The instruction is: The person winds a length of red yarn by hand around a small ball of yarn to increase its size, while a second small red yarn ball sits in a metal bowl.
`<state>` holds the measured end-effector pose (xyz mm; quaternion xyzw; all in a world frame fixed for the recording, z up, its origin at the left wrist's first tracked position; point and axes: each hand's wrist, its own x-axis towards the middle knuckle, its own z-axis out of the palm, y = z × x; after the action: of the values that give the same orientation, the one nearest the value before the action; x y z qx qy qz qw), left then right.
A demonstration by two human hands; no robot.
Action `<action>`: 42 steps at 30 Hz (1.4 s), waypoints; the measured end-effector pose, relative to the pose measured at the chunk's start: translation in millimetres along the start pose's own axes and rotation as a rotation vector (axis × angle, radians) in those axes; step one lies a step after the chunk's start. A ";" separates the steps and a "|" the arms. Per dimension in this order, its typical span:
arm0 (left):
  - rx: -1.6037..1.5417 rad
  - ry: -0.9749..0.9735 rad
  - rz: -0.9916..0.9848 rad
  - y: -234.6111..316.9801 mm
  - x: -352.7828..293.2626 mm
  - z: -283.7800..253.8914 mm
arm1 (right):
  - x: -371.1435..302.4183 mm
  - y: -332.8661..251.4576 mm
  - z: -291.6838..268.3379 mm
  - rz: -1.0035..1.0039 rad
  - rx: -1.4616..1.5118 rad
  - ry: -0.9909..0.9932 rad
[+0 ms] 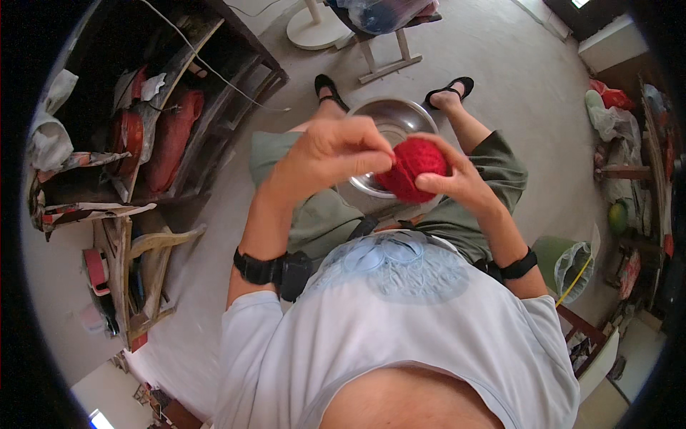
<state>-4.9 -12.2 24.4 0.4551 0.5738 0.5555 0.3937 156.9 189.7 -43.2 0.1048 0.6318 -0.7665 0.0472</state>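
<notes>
right hand (463,181) holds red yarn (413,171) over metal basin (401,113) (contents unclear)

Floor (500,79): moderate, diffuse light; soft shadows; palest toward the lower left.
Cabinet (246,39): interior in deep shadow, detail largely lost.
Metal basin (411,111): bright reflections on the inner surface.
Left hand (336,154): blurred, finger edges smeared.
Red yarn ball (414,170): saturated colour, strand texture soft.
Bright patch (100,420): overexposed, lower left edge; source unclear.
Picture rim: fisheye curvature, black vignetting.
</notes>
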 end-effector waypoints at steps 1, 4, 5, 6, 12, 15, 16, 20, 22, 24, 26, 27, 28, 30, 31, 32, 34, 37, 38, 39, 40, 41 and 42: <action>-0.058 0.097 -0.055 0.3 3.7 -1.5 | -2.7 -6.6 4.3 0.074 0.085 -0.095; -0.129 0.150 -0.090 -22.2 15.1 3.3 | -6.9 -8.6 6.4 0.185 0.143 -0.202; -0.154 0.154 -0.117 -32.0 16.6 4.6 | -7.9 -8.8 4.7 0.185 0.142 -0.197; -0.154 0.153 -0.115 -41.5 15.4 5.3 | -8.7 -9.2 3.2 0.140 0.215 -0.229; -0.109 0.209 -0.325 -85.2 -10.0 8.1 | -4.7 -16.9 -12.2 -0.198 0.400 0.024; -0.124 0.090 -0.463 -84.6 -29.5 10.6 | 1.0 -30.3 -16.4 -0.315 0.499 0.184; -0.158 0.061 -0.519 -84.2 -34.2 13.8 | 3.4 -30.6 -23.3 -0.318 0.450 0.230; -0.107 -0.136 -0.329 -53.2 -34.8 18.3 | 10.2 -14.7 -31.2 -0.257 0.333 0.350; -0.076 -0.117 -0.212 -34.8 -26.9 15.9 | 12.6 -12.8 -18.8 -0.210 0.046 0.315; -0.044 -0.106 -0.097 -19.3 -14.6 11.5 | 9.6 -2.7 -11.4 -0.168 -0.088 0.191; -0.014 -0.001 -0.113 -10.4 -2.0 8.1 | 4.0 -6.5 1.2 -0.010 0.009 0.025; -0.013 0.000 -0.115 -12.2 2.8 10.6 | 2.7 -5.7 4.5 -0.010 0.011 0.024; -0.019 0.097 -0.118 -15.5 7.8 14.5 | 1.5 -4.9 7.7 0.033 0.074 -0.033; 0.014 0.180 -0.092 -27.4 13.3 17.6 | 0.9 -7.5 13.9 0.072 0.171 -0.091; 0.013 0.179 -0.091 -32.2 12.8 18.1 | 1.0 -7.8 15.1 0.071 0.170 -0.088; -0.013 0.169 -0.103 -36.4 12.4 19.1 | 0.4 -7.7 15.6 0.063 0.143 -0.068; -0.042 0.159 -0.114 -42.5 12.8 20.4 | -1.6 -8.1 14.8 0.056 0.114 -0.046; -0.007 0.130 -0.086 -43.6 11.8 20.1 | -4.1 -12.2 12.7 0.120 -0.099 -0.057; -0.012 0.132 -0.087 -40.3 11.7 18.3 | -4.5 -15.8 11.1 0.138 -0.067 -0.120; -0.017 0.133 -0.088 -38.1 11.2 16.2 | -4.8 -17.9 8.8 0.156 -0.035 -0.183; -0.016 0.133 -0.087 -40.8 9.9 12.7 | -5.6 -17.2 3.4 0.155 -0.035 -0.183; -0.038 0.176 -0.129 -48.2 8.0 8.0 | -7.1 -15.0 -4.5 0.045 0.097 -0.255; -0.061 0.221 -0.173 -56.1 4.5 4.1 | -7.5 -13.4 -9.5 -0.065 0.230 -0.327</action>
<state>-7.0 -5.0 -31.5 0.3279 0.6336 0.5832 0.3883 162.5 201.2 -30.4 -0.0368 0.5269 -0.8417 0.1122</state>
